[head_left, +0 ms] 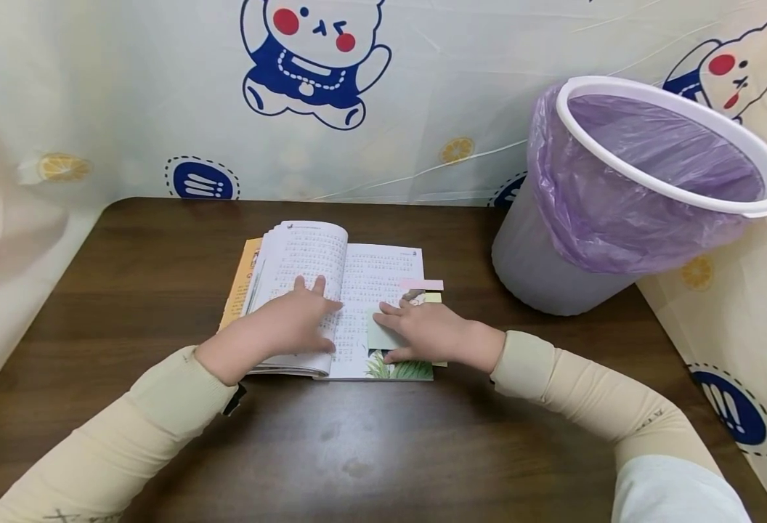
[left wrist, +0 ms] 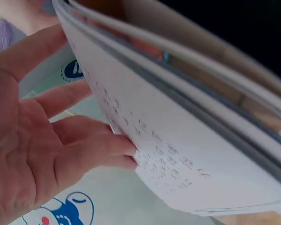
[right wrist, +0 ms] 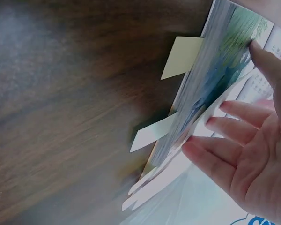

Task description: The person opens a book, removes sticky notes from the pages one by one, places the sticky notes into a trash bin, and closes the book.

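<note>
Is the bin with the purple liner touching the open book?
Apart: the head view shows a strip of brown tabletop between the open book and the bin.

Head view looks forward and down; both wrist views, close up, share the book [head_left: 377, 265].

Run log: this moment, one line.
open book: on brown table; left hand: on left pages; right hand: on right pages; purple-lined wastebasket: right of book

Book print [head_left: 375, 276] — too small to read; top cartoon [head_left: 308, 69] — cropped.
</note>
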The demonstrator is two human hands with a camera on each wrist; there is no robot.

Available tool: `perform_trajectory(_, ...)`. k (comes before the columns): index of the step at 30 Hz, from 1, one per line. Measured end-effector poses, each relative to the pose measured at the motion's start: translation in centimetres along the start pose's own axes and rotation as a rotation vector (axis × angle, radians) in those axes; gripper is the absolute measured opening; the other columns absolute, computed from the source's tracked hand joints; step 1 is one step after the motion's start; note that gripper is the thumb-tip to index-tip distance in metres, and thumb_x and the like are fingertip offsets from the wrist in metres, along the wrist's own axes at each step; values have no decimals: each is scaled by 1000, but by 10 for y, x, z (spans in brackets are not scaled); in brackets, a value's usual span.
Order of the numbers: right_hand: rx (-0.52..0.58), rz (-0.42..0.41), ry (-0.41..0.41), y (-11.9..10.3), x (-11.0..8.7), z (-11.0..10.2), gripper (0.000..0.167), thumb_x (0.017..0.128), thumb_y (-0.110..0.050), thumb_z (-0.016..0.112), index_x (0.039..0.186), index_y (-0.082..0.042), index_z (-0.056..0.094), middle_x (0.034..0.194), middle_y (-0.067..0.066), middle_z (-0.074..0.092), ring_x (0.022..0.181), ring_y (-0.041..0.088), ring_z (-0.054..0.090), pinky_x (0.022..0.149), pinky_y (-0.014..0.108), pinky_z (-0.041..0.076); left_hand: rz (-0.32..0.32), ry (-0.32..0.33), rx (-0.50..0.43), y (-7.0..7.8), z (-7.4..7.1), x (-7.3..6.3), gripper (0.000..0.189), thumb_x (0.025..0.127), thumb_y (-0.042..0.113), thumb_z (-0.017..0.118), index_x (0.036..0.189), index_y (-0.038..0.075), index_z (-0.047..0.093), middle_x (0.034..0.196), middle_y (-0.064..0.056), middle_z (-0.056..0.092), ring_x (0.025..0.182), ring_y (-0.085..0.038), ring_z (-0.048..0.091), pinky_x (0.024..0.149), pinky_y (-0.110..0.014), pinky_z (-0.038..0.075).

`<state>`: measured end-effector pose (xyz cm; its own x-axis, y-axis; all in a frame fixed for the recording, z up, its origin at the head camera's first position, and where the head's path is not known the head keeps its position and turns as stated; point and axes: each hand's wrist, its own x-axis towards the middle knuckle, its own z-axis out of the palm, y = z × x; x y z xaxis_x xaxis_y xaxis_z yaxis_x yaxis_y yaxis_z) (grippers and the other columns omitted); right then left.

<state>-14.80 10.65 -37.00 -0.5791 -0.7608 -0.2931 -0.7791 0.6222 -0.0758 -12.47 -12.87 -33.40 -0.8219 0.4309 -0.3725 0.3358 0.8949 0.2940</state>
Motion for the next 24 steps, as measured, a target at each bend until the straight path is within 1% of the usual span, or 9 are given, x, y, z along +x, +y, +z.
perform_trajectory(5, 13, -13, -9, 3, 0, 0, 68, 99, -49, 66, 152, -11, 51, 157, 11, 45, 132, 37, 55, 78, 44, 59, -1, 13, 35, 4, 3, 0, 71, 86, 31, 84, 143, -2, 58, 154, -44, 24, 136, -70, 23, 101, -67, 43)
perform_trajectory(12, 34, -31, -2, 5, -1, -5, 57, 99, -43, 69, 145, -11, 59, 151, 10, 53, 126, 30, 61, 91, 44, 56, -20, 10, 18, 5, 2, 1, 73, 85, 32, 85, 144, -1, 57, 156, -42, 22, 135, -70, 25, 100, -68, 42)
perform_trajectory(18, 69, -39, 4, 7, -5, -6, 53, 99, -37, 70, 144, -11, 61, 149, 11, 54, 124, 29, 63, 92, 43, 56, -15, 3, 12, 3, 1, 0, 73, 85, 33, 85, 144, 1, 58, 156, -41, 23, 136, -69, 26, 100, -67, 43)
perform_trajectory(20, 69, -43, 14, 9, -7, -6, 50, 99, -34, 71, 142, -10, 62, 148, 11, 56, 120, 29, 66, 89, 43, 57, -4, 3, 14, 2, 0, -1, 72, 86, 33, 85, 144, 0, 58, 155, -42, 23, 135, -70, 27, 101, -68, 41)
perform_trajectory(22, 74, -48, 36, 10, -10, -5, 44, 99, -29, 71, 138, -9, 65, 143, 12, 60, 110, 26, 70, 83, 41, 58, 7, 4, 16, 1, 0, -2, 73, 86, 33, 85, 144, 0, 57, 155, -43, 23, 134, -71, 27, 102, -68, 41)
perform_trajectory(24, 87, -52, 67, 12, -11, -4, 34, 98, -23, 71, 129, -9, 70, 128, 10, 70, 94, 21, 72, 74, 38, 58, 12, 4, 16, 0, 0, -2, 73, 86, 34, 84, 145, -1, 56, 155, -43, 23, 134, -71, 26, 103, -69, 39)
